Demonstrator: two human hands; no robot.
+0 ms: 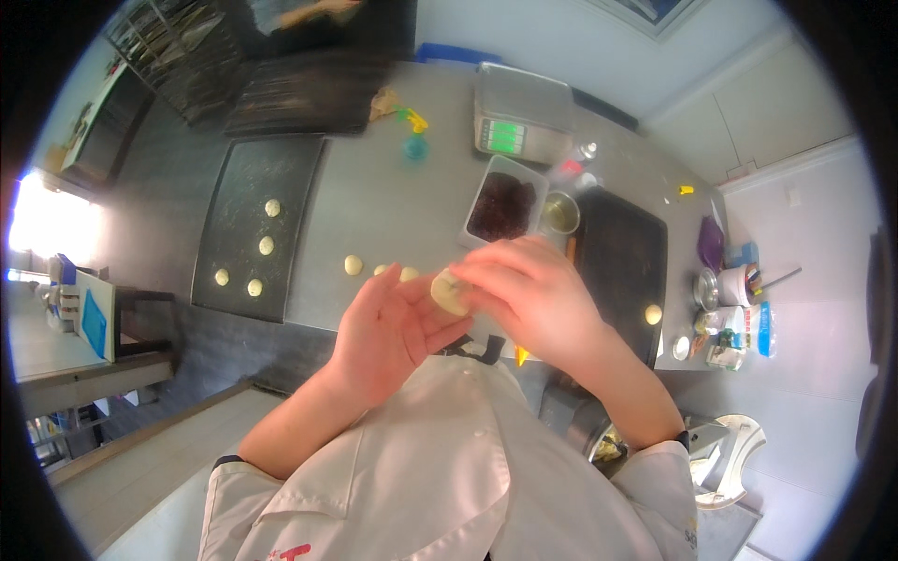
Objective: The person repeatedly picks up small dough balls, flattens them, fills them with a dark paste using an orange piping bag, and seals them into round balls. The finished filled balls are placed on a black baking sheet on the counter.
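A flattened round dough piece [447, 294] rests against the fingers of my left hand [389, 336], which is turned palm up. My right hand [530, 294] is slightly blurred and pinches the dough's near edge with fingertips and thumb. Just beyond the left hand, a small dough ball [353, 264] sits on the metal table [393, 189], with two more partly hidden by the fingers. Behind the right hand stands a clear plastic tub [471, 223] of dark red filling [501, 207]. A small metal cup [560, 212] is beside it.
A black baking tray [238, 175] at left bears several speckled dough balls [266, 245]. Another dark tray [621, 259] at right holds one ball [653, 314]. A digital scale [526, 105] and a spray bottle [415, 144] stand farther back. Another person's arm [316, 12] shows at top.
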